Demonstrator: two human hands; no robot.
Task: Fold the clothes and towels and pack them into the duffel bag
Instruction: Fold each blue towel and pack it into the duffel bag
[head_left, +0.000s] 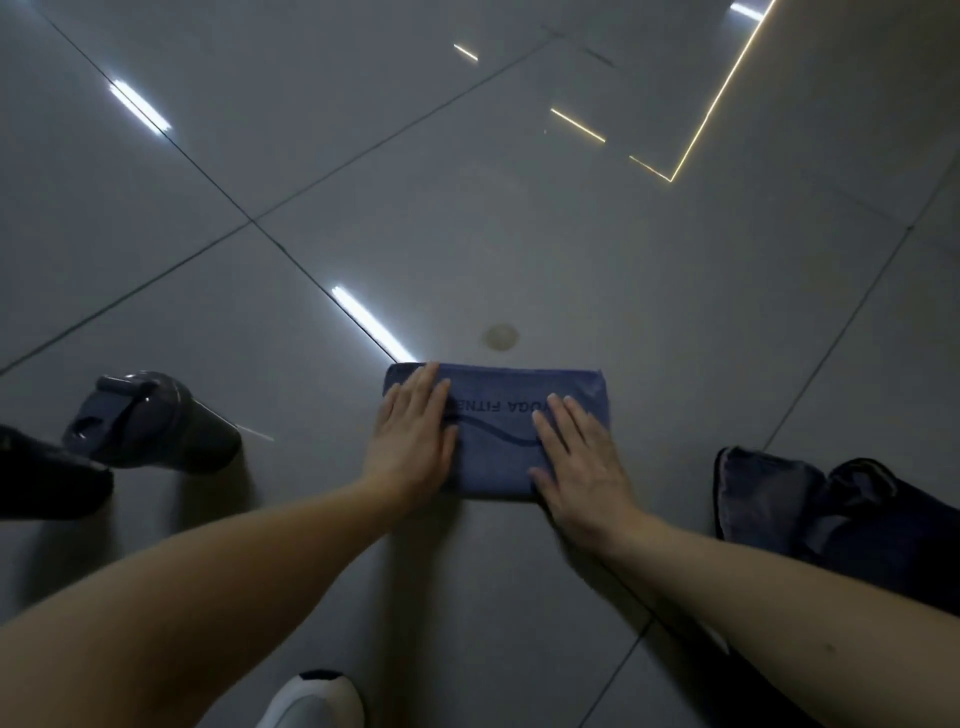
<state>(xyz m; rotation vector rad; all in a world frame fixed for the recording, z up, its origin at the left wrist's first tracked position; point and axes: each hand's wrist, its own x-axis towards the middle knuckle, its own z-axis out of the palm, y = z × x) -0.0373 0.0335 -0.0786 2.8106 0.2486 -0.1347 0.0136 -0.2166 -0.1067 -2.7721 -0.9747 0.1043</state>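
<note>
We're pressing the folded blue towel (494, 460) on the floor (467, 234) w/ L hand (413, 441) at its 9 o'clock & R hand (576, 467) at 3, both flat, fingers straight.

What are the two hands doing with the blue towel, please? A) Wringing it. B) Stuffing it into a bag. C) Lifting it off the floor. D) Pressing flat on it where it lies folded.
D: the left hand and right hand lie flat, fingers straight, on the folded blue towel on the floor.
</note>
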